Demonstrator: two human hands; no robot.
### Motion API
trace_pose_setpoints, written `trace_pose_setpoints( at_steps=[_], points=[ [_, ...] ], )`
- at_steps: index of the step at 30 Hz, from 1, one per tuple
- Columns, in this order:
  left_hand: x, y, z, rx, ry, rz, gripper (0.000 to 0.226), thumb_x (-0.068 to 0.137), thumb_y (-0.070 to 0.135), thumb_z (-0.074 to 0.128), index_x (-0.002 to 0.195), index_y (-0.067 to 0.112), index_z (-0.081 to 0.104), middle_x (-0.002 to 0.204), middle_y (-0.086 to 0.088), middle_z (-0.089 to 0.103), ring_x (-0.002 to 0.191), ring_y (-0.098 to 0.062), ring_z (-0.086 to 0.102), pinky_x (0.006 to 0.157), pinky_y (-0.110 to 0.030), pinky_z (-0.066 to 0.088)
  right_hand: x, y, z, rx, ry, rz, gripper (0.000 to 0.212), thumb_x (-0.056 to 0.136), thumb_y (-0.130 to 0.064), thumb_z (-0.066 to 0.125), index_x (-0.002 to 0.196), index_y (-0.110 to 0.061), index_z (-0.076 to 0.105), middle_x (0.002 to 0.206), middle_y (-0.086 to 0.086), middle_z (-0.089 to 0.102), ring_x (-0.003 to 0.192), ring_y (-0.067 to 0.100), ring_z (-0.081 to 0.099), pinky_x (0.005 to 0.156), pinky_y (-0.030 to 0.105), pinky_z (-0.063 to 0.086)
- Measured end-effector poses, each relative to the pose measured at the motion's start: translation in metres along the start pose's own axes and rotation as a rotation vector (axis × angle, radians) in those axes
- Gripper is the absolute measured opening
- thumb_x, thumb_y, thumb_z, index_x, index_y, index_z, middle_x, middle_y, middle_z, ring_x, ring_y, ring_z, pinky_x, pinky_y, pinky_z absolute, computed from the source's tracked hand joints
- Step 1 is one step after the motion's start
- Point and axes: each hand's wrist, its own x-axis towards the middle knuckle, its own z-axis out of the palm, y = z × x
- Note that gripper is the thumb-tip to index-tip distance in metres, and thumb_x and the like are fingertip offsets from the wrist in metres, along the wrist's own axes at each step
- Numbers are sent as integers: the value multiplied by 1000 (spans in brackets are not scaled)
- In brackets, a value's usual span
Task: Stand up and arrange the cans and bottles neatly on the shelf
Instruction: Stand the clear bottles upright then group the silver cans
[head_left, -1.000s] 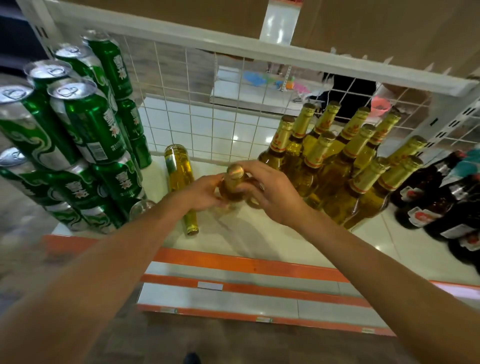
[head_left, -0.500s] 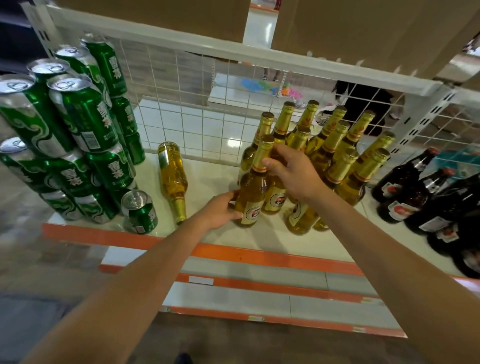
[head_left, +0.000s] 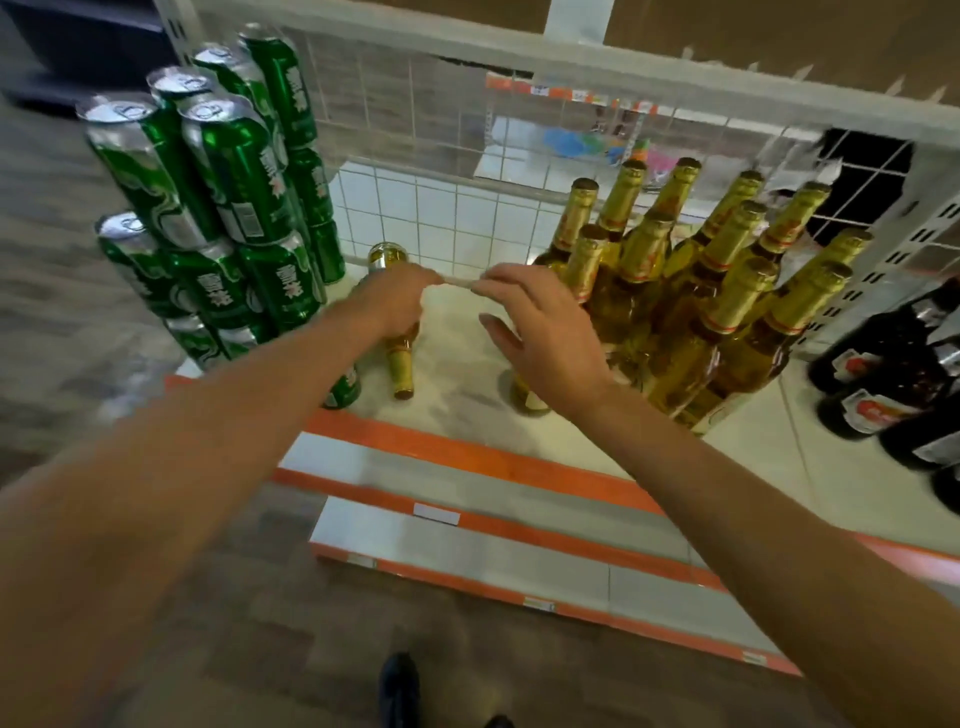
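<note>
White shelf, mesh back. Left hand closes over the lying bottle: lift by its body, stand it beside the upright bottles. Right hand open, empty.

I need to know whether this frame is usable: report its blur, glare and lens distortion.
Head view: motion blur softens both forearms, the left hand and the floor at the left edge; the gold-foil bottles stay fairly sharp. Glare whitens the shelf surface and the green cans' tops. Wide-angle distortion splays cans and bottles outward.
</note>
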Motion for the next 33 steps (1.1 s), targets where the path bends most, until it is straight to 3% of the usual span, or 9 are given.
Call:
trace_pose_setpoints(
  at_steps=[5,8,11,14,19,21,24,29,33],
  points=[
    [23,-39,-4,124,-57,-18,53,93,7,57,139,33,52,145,-11,49,125,-34,54,101,-48,47,-22,1,88,17,-330,-104,41,81,0,74,120,-7,63,120,16,64,107,35,61,81,45,54],
    [34,-57,5,145,-142,-83,45,88,45,47,133,43,52,143,-12,51,119,-36,56,100,-48,47,-21,2,129,-13,-453,-175,51,73,5,77,120,-8,63,122,14,63,108,34,61,82,42,55],
    [51,-71,16,256,-172,-57,64,69,58,44,122,27,62,125,-12,61,109,-31,59,99,-43,47,-21,8,159,-38,-514,-280,51,73,4,75,120,-11,62,123,13,61,109,33,60,82,42,55],
    [56,-72,11,169,-229,-61,87,55,55,34,131,23,60,135,-5,57,122,-28,55,106,-44,43,-28,17,174,-47,-520,-381,43,79,-5,73,119,-17,63,125,9,59,115,30,55,84,39,52],
    [57,-70,7,173,-233,-82,46,95,37,42,140,34,48,149,-9,45,131,-36,47,110,-51,37,-29,28,190,-44,-386,-505,31,93,-10,56,121,-18,63,128,5,64,121,28,57,100,38,41],
    [59,-68,4,193,-239,-72,45,98,30,44,143,31,48,152,-10,43,133,-36,45,112,-50,35,-26,32,186,-39,-342,-515,32,95,-8,49,123,-19,61,129,5,65,123,27,59,108,39,36],
    [56,-64,-6,161,-241,-25,54,93,44,39,145,31,46,153,-10,42,134,-35,44,111,-49,36,-17,34,164,16,-325,-439,36,94,-5,48,124,-15,65,132,6,63,126,27,58,109,42,37],
    [48,-52,-17,48,-175,67,67,92,-5,54,148,31,43,151,-12,44,131,-34,49,107,-43,41,14,25,111,182,-285,-179,32,94,-14,63,125,-9,66,131,9,64,120,29,61,96,42,53],
    [43,-45,-17,-196,-188,106,65,88,-3,64,145,24,48,144,-7,53,119,-27,59,102,-36,46,35,12,69,287,-294,63,33,97,-21,58,128,-12,60,129,3,63,112,22,62,84,39,57]
  ],
)
